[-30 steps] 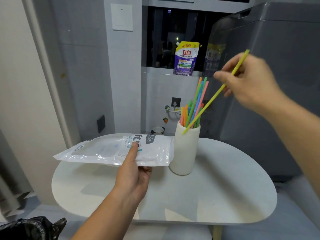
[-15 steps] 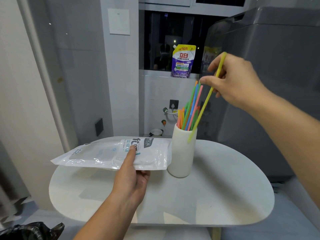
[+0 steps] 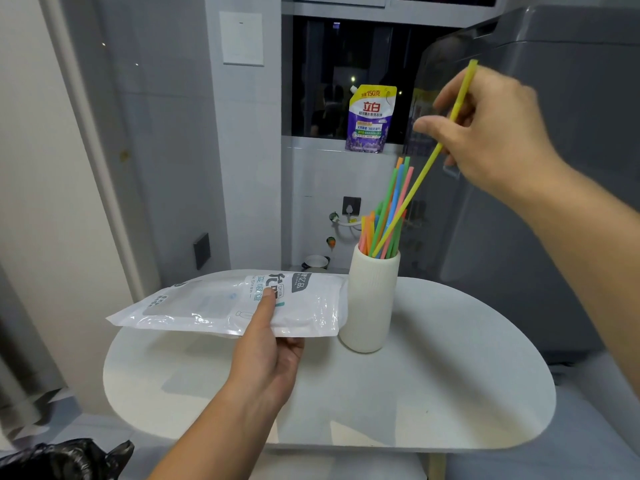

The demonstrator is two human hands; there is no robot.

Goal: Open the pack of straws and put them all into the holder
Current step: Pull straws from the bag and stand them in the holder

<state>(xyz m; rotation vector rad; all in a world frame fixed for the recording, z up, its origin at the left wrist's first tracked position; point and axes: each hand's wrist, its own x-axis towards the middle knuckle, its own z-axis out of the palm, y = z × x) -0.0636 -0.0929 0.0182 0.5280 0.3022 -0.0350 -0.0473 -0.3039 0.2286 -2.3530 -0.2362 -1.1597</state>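
Note:
A white ribbed holder [image 3: 371, 303] stands upright on the white table [image 3: 433, 386] with several coloured straws [image 3: 391, 209] sticking out of it. My right hand [image 3: 491, 133] is above and to the right of the holder and pinches a yellow-green straw [image 3: 420, 174] near its top. That straw slants down to the left and its lower end is inside the holder's mouth. My left hand [image 3: 266, 355] holds the clear plastic straw pack [image 3: 225, 306] flat just above the table, thumb on top, its right end close to the holder.
A grey washing machine [image 3: 554, 168] rises right behind the table on the right. A purple and yellow detergent pouch [image 3: 371, 119] stands on the window sill at the back. A black bag [image 3: 59, 459] lies on the floor at the lower left.
My right hand swung the yellow-green straw from in front of the holder until its lower end dropped into the holder's mouth. My left hand and the pack stayed put.

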